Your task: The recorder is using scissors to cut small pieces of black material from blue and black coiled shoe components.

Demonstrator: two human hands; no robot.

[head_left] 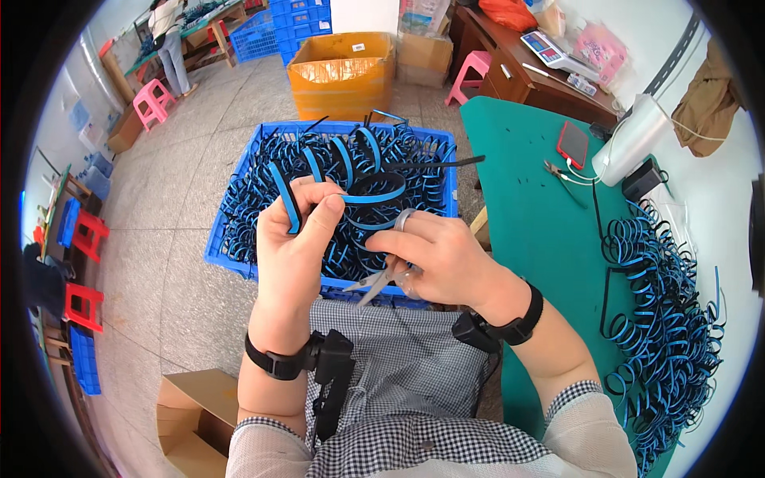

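I count two hands over one blue basket [452, 187]. The left hand [291, 231] pinches one coiled black-and-blue strip [284, 199] between thumb and fingers, above the basket's heaped coils [245, 203], too many for me to number. Just to its right, the right hand [442, 259] is curled around one pair of scissors [378, 285], blades parted and pointing near-left. Right of the basket, I see one green table [522, 223] bearing another coil heap [661, 342], one pair of pliers [566, 182] and one red-cased phone [572, 145]. Two red stools [84, 307] stand at left.
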